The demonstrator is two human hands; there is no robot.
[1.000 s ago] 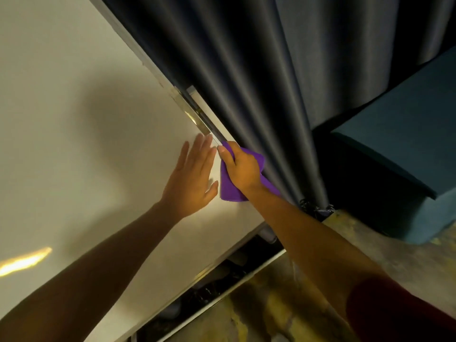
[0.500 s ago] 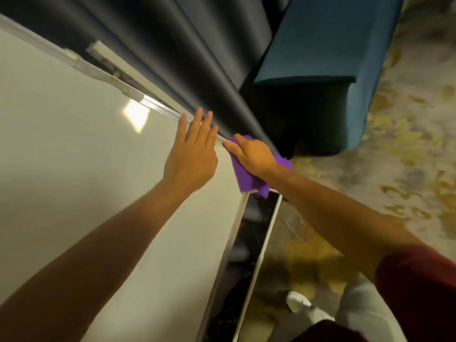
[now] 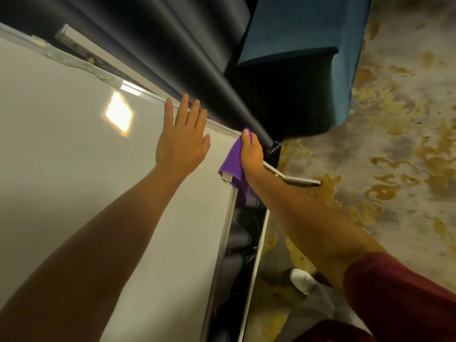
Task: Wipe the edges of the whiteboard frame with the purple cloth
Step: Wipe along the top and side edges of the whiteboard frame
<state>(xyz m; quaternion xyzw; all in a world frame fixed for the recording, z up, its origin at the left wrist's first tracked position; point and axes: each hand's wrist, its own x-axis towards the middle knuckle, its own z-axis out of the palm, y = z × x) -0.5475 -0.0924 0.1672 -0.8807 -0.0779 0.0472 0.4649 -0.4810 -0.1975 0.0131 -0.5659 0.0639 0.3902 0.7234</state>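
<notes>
Purple cloth (image 3: 233,160) at whiteboard frame (image 3: 222,125) corner.

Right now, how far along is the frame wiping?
In hand: the right hand presses the purple cloth onto the whiteboard frame at its corner, while the left hand lies flat on the board. Done: cannot be judged; no strip looks visibly cleaner. Left: probably the edge beside the tray.

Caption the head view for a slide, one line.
Right hand presses purple cloth on whiteboard frame corner; left hand flat on board.
</notes>
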